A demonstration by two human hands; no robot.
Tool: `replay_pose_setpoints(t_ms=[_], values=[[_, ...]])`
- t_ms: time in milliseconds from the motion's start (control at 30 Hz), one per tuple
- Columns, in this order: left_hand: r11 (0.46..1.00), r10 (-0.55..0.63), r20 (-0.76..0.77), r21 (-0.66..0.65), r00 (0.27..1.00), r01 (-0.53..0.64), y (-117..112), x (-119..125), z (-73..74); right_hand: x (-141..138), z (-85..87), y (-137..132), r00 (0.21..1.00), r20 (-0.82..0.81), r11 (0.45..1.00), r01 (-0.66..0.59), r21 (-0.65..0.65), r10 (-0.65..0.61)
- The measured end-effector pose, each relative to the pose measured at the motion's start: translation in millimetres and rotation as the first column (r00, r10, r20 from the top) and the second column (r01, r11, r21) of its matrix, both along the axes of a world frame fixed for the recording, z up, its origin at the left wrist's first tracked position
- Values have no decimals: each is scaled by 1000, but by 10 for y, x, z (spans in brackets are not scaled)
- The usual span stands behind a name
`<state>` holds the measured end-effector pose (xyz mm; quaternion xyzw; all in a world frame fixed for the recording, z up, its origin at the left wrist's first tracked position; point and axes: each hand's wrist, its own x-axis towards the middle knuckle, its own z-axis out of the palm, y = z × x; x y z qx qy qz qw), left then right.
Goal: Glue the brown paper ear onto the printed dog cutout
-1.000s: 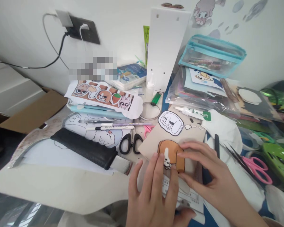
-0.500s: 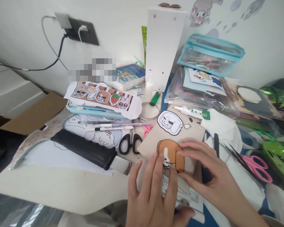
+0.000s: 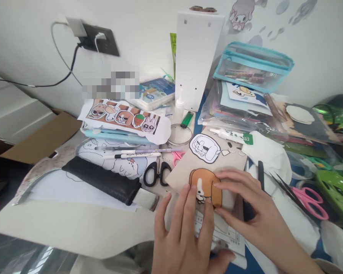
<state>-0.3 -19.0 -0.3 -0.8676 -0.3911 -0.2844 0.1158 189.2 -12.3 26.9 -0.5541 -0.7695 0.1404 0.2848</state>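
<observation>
A brown-and-white dog cutout lies on a beige board in front of me. My left hand reaches in from below with its fingers spread, fingertips resting on the cutout's lower left part and covering some of the face. From the right, my right hand curves round the cutout's right edge, its fingertips at the upper side and its thumb at the lower corner. Farther up the board is a black-and-white line-drawn cutout, apart from both hands. Several small dark and white paper bits lie beside it.
Black-handled scissors and a large black-handled blade lie to the left. On the right are pink-handled scissors and a green case. A glue tube, a green lighter and a tall white box stand or lie behind.
Both hands keep nearly the same place on the dog cutout. Only a very slight shift of the whole view shows.
</observation>
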Motion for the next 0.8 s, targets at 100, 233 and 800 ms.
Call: replay_pose_setpoints(t_ms=[100,233,800], values=[[1000,-1,6,-2,1000,1,-6,-2,0,-1,-6,1,1000,-9,1000,-3,5,3],[1000,5,14,-5,1000,-5,-14,-4,-1,8,-14,-8,1000,-7,1000,6,5,-6],[1000,9,0,-9,1000,-9,-27,-14,1,7,5,-15,999,38,1000,4,1,-4]])
